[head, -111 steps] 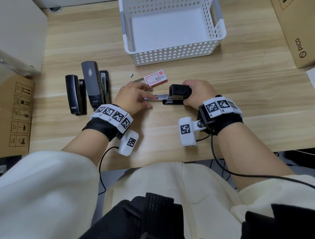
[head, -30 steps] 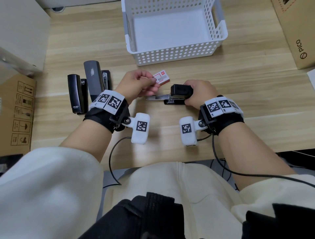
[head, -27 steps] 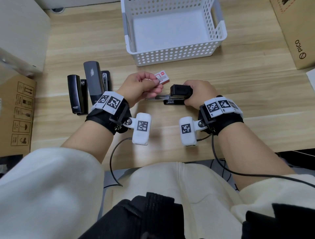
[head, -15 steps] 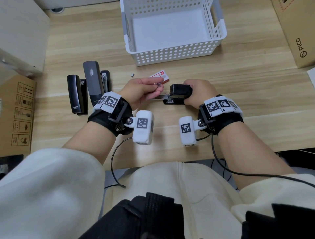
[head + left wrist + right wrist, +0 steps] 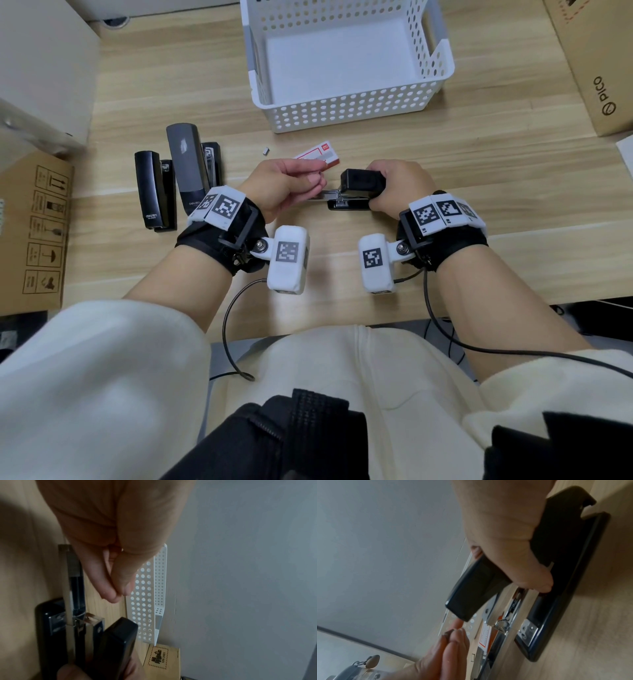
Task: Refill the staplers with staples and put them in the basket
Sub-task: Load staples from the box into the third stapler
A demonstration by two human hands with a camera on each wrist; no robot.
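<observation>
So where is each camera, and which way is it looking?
Head: worn on the head, looking down at the desk; shows both forearms, left hand, right hand, lap.
Left wrist: looks along the left hand's pinched fingers toward the open stapler.
Right wrist: looks along the right hand gripping that stapler's lid.
Shared: all three show the stapler and the basket.
</observation>
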